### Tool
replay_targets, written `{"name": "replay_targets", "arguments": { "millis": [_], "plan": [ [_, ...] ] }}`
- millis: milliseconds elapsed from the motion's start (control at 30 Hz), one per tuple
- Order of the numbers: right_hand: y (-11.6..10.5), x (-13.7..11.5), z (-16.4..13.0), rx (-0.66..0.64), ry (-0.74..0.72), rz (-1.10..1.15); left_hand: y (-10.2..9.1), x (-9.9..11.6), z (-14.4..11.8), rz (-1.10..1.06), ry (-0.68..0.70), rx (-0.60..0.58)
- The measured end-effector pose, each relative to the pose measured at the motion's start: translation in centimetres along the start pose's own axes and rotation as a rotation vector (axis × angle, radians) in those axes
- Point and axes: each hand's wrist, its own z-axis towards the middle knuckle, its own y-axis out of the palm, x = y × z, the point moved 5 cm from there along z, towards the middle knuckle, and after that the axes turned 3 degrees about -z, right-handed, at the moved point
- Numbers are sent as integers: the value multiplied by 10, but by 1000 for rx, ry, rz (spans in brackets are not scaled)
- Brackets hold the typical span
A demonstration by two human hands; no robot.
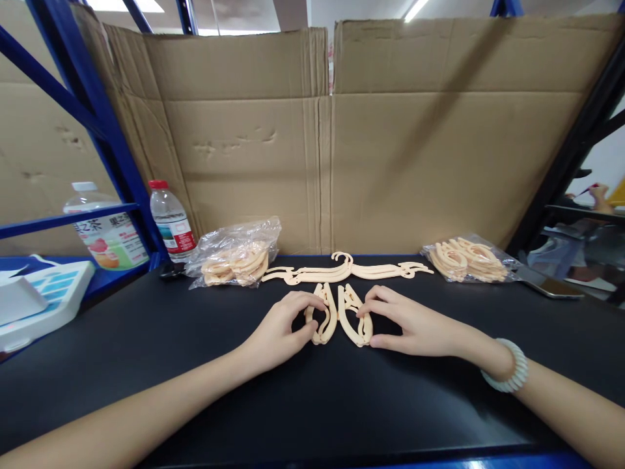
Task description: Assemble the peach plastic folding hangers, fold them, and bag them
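Two folded cream plastic clothes hangers lie side by side on the black tabletop, a narrow gap between them. My left hand [289, 320] curls around the outer edge of the left folded hanger [331, 320], fingertips and thumb touching it. My right hand [398, 319] has its fingers and thumb on the outer side of the right folded hanger [347, 324]. Just behind them rests an unfolded hanger [375, 270], arms spread wide and hook pointing to the back.
A clear bag of folded hangers [234, 259] lies back left and another bag [469, 260] back right, beside a phone [549, 284]. A red-capped bottle [172, 221] stands at the left. Cardboard [439, 143] walls the back; blue rack posts [105, 124] rise left.
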Motion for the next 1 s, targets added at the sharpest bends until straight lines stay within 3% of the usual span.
{"name": "replay_targets", "arguments": {
  "millis": [200, 1000],
  "plan": [
    [0, -2, 1, 2, 8, -4, -3, -17, 2, 2, -154, 64],
    [3, -2, 2, 47, -7, 18, -2, -15, 2, 26, -53, 115]
  ]
}}
